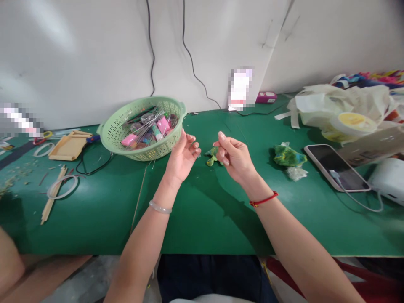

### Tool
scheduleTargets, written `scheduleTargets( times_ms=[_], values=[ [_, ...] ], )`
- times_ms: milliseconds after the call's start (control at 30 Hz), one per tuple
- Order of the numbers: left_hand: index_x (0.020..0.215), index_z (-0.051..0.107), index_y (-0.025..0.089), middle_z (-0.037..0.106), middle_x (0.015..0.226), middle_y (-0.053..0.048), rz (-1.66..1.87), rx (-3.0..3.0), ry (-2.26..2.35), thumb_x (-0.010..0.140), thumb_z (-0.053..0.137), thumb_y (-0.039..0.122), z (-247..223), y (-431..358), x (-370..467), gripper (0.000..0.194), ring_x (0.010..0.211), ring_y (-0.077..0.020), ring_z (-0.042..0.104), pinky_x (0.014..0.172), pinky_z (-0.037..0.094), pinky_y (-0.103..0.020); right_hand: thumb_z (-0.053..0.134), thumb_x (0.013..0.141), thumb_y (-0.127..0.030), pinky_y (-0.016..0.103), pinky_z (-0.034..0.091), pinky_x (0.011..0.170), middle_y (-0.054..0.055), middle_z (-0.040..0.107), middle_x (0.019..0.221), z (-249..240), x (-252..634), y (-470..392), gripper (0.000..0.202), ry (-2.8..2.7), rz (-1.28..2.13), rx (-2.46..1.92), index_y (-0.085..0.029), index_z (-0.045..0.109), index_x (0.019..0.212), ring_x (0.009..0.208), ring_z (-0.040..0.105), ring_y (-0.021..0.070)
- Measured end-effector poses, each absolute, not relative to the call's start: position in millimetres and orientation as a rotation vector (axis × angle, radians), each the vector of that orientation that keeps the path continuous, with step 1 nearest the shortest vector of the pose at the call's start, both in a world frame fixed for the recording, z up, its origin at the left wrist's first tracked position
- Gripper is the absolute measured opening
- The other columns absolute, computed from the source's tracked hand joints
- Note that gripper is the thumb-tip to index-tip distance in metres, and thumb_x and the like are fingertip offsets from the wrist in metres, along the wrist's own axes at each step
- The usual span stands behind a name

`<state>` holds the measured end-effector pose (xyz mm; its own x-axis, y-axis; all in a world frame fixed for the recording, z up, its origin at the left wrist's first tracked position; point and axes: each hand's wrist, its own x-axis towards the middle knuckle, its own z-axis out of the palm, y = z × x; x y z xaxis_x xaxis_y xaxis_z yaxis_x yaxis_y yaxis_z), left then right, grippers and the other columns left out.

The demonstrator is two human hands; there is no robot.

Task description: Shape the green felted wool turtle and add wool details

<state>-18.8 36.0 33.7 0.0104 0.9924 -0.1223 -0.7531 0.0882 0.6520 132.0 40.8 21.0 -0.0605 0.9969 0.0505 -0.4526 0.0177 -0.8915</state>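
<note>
Holding left hand (186, 152) half open, fingers loosely curled, gripping nothing. Pinching right hand (234, 155) nearly closed, thumb to forefinger; cannot tell if on something thin. Lying on smooth green bench (202, 227) between hands, near right fingertips: small mottled green-yellow fuzzy figure (211, 158). Just left of left hand: pale-green perforated plastic basket (148, 154). Right of right hand: blue-green fuzzy lump (288, 155).

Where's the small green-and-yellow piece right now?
In the head view, the green-and-yellow piece lies on the green table, just right of centre, between the left hand and the right hand.
</note>
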Motion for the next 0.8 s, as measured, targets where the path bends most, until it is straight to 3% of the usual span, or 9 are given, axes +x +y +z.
scheduleTargets(
  times_ms=[200, 367, 500, 633, 800],
  values=[
    [0.08, 0.073, 0.019, 0.071, 0.081, 0.002, 1.433, 0.455, 0.658, 0.097, 0.074, 0.025, 33.9, 37.4, -19.4, 0.018, 0.063, -0.0043, 0.058, 0.061, 0.045, -0.019, 0.097, 0.062, -0.058, 0.019, 0.042, 0.039, -0.003, 0.071, 0.064, 24.6, 137.4, 40.7, 0.044, -0.955, 1.498, -0.728, -0.02, 0.081, 0.078, 0.044, 0.051, 0.0035],
    [0.086, 0.077, 0.02, 0.075, 0.088, 0.003, 1.437, 0.449, 0.66, 0.087, 0.082, 0.016, 33.7, 37.0, -21.8, 0.007, 0.064, -0.003, 0.057, 0.062, 0.045, -0.018, 0.101, 0.059, -0.045, 0.02, 0.051, 0.044, 0.001, 0.084, 0.087, 27.1, 138.5, 38.9, 0.041, -0.94, 1.559, -0.744, -0.023, 0.083, 0.089, 0.048, 0.062, 0.0059],
    [0.082, 0.074, 0.02, 0.071, 0.081, 0.005, 1.45, 0.428, 0.643, 0.082, 0.086, 0.012, 35.7, 35.2, -22.3, 0.014, 0.064, -0.0028, 0.056, 0.062, 0.045, -0.017, 0.103, 0.052, -0.047, 0.02, 0.042, 0.036, 0.0, 0.08, 0.072, 30.0, 137.1, 37.7, 0.043, -0.912, 1.546, -0.788, -0.021, 0.076, 0.073, 0.039, 0.055, 0.0056],
    [0.074, 0.068, 0.019, 0.064, 0.073, 0.006, 1.448, 0.391, 0.611, 0.086, 0.086, 0.021, 38.2, 35.3, -22.8, 0.021, 0.061, -0.0031, 0.055, 0.06, 0.045, -0.018, 0.102, 0.046, -0.059, 0.02, 0.035, 0.033, -0.004, 0.066, 0.05, 31.1, 135.6, 37.8, 0.054, -0.915, 1.51, -0.823, -0.021, 0.066, 0.059, 0.033, 0.046, 0.0045],
    [0.07, 0.063, 0.018, 0.061, 0.07, 0.005, 1.421, 0.397, 0.662, 0.093, 0.08, 0.034, 38.4, 37.9, -24.3, 0.033, 0.06, -0.0041, 0.053, 0.059, 0.044, -0.018, 0.093, 0.055, -0.073, 0.021, 0.03, 0.032, -0.006, 0.052, 0.041, 28.3, 135.1, 38.7, 0.06, -0.951, 1.471, -0.854, -0.021, 0.062, 0.057, 0.033, 0.041, 0.0049]
  ],
)
